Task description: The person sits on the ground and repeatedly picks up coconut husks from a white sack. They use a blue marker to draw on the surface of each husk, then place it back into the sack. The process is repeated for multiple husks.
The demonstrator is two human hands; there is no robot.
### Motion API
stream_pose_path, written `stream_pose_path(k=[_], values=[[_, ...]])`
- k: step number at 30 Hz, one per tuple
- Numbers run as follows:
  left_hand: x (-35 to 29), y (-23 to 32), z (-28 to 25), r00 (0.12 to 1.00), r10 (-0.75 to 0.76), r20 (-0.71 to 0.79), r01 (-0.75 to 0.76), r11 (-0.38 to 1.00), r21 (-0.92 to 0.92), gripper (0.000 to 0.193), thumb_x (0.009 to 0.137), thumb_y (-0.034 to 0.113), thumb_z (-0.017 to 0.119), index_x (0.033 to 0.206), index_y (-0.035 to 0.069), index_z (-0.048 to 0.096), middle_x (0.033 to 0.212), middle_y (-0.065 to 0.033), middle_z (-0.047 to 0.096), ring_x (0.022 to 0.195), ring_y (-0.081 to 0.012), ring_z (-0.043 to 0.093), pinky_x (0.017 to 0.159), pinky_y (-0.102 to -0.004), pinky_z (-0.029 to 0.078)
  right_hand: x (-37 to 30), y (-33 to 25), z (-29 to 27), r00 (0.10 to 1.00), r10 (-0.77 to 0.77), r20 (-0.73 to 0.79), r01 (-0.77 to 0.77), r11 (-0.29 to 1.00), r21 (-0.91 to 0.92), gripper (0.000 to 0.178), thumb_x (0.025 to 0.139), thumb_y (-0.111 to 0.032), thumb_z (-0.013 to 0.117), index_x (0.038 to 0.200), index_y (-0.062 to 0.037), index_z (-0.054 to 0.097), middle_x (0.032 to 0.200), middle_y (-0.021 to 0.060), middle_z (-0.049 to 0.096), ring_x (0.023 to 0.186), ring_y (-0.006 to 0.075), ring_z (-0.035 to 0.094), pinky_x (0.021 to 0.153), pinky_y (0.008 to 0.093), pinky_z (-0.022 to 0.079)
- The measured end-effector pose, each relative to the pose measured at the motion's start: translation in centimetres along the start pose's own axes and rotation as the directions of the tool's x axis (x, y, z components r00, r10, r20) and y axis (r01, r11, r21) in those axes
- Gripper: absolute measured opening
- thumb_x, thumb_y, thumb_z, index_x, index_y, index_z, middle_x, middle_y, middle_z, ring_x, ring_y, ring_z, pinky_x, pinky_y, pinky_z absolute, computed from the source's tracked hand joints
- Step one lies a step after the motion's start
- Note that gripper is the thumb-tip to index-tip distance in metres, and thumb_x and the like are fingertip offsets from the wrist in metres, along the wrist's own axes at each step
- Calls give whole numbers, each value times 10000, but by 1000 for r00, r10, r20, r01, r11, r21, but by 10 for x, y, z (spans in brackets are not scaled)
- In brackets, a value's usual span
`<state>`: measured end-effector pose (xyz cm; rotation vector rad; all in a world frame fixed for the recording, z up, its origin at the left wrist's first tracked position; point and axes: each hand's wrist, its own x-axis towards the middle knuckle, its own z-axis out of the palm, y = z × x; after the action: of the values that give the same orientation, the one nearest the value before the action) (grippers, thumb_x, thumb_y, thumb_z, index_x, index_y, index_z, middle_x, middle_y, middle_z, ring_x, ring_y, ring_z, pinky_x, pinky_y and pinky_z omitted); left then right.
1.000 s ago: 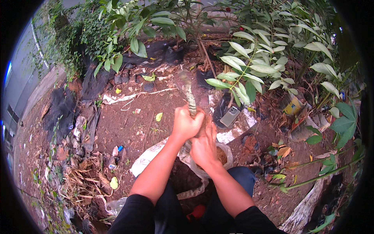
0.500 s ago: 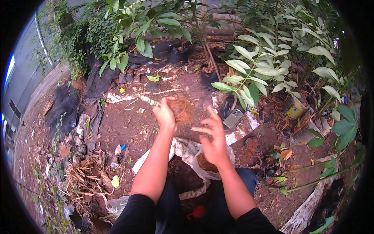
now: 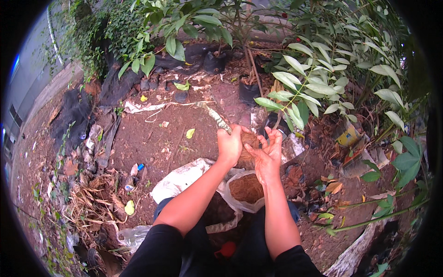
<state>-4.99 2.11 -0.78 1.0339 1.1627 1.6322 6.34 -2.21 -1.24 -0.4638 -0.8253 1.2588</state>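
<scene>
My left hand [image 3: 229,150] is closed round the lower part of a mottled pale-green plant stem [image 3: 217,117], which points up and to the left. Against that hand sits a wad of brown coconut fibre [image 3: 249,141], partly covered by my fingers. From the right side, my right hand [image 3: 268,157] meets the wad with its thumb and curled fingers. Just below both hands, an open whitish plastic bag [image 3: 223,188] holds more loose coconut fibre [image 3: 246,188].
A white sack [image 3: 177,181] lies on the soil left of the bag. Leafy branches [image 3: 318,87] hang over the right side, near a black plant bag [image 3: 249,92]. Dry plant litter [image 3: 90,203] is heaped at the left, and a pale log [image 3: 355,251] lies lower right.
Both hands have come together: the left moved right with the stem and fibre, and the right closed in on the wad. The phone seen earlier is now hidden behind my right hand.
</scene>
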Motion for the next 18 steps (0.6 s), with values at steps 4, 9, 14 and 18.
stream_pose_path(k=[4,9,14,18], values=[[-2,-6,6,1000,-6,-16,4,996,-89,262,892,128,559,775,-22,740,822,-102,718,780,-206,653,761,-357,522,2,-3,0,997,16,-81,-8,994,106,711,743,254,606,1245,-213,421,1379,35,383,1167,204,484,981,452,609],[-2,-5,3,995,-50,86,59,993,-103,269,897,141,555,774,-37,716,834,-131,723,782,-217,677,762,-358,542,18,-1,-7,963,-124,-238,136,990,38,585,806,212,563,1211,-195,449,1336,59,441,1109,203,494,812,289,564],[9,4,-9,990,-125,63,138,950,-280,291,919,168,505,812,-22,697,872,-150,723,787,-242,696,759,-394,569,19,-22,-30,999,9,41,-29,846,532,415,850,-70,643,1233,-144,500,1324,111,452,994,200,478,584,244,458],[23,14,-19,973,-230,10,206,853,-479,268,924,144,513,786,-9,685,855,-136,706,788,-237,676,752,-398,562,9,-28,-29,968,97,234,-233,700,675,438,851,-280,674,1226,-115,519,1293,147,455,896,202,433,500,237,398]])
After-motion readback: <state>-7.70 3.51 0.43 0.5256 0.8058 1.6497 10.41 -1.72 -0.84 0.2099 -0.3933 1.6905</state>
